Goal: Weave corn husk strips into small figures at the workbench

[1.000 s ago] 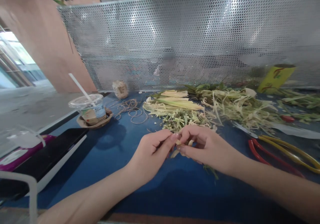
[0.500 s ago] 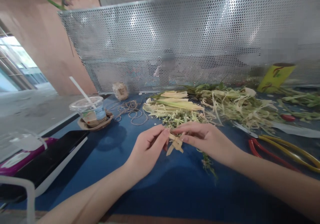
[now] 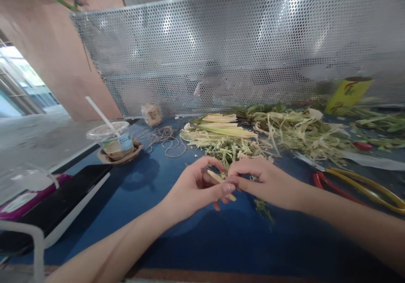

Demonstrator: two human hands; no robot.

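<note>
Head view shows our left hand and right hand meeting over the blue tabletop, fingertips touching. Between them we pinch a pale plant strip, its far end partly hidden by our fingers; the left thumb lies across it. Our right hand also has a leafy green sprig hanging below it; whether we grip that, we cannot tell. Just beyond our hands lie chopped green pieces, and behind those, flat yellow-green strips. Scissors with red and yellow handles rest near our right forearm.
</note>
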